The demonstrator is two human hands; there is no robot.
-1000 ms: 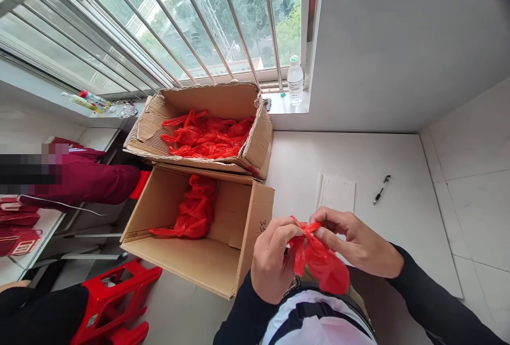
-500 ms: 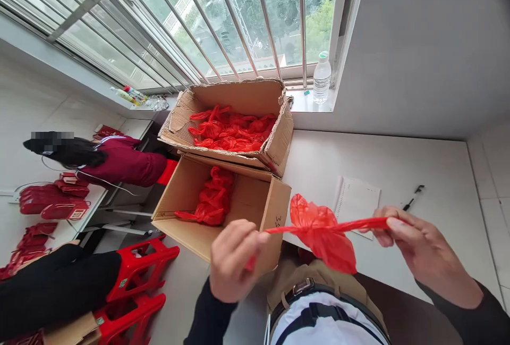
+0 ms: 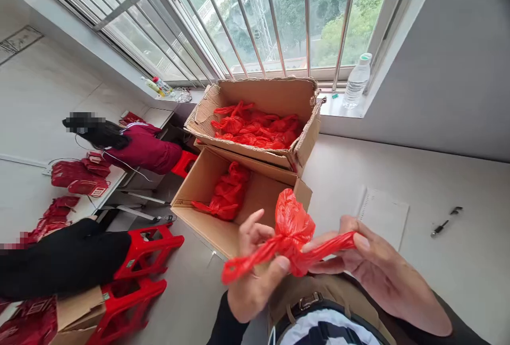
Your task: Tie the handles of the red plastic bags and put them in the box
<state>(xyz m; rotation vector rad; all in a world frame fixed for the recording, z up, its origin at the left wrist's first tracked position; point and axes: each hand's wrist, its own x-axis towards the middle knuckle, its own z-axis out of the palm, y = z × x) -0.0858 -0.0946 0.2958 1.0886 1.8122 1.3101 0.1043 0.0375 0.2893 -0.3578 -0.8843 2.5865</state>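
Note:
A knotted red plastic bag (image 3: 294, 217) hangs between my hands above the lower carton. One twisted end is pinched between the thumb and fingers of my right hand (image 3: 382, 260). My left hand (image 3: 257, 270) is beneath and around the bag's other end, its fingers apart and its thumb close to the knot. That left end lies loose across the palm. Another tied red bag (image 3: 229, 193) sits inside the lower cardboard box (image 3: 195, 223). Behind it, a larger worn cardboard box (image 3: 274, 90) contains several red bags (image 3: 258, 127).
On the white table (image 3: 342, 169) at right lie a notebook (image 3: 384, 215) and a pen (image 3: 446, 223). A water bottle (image 3: 356, 82) stands on the windowsill. Red stools (image 3: 147, 249), a person in a maroon top (image 3: 147, 145) and a black sleeve (image 3: 71, 260) are to the left.
My left hand has let go of the left end and opened beneath the bag. My right hand has moved left, so the stretched bag is now slack. The view has shifted left.

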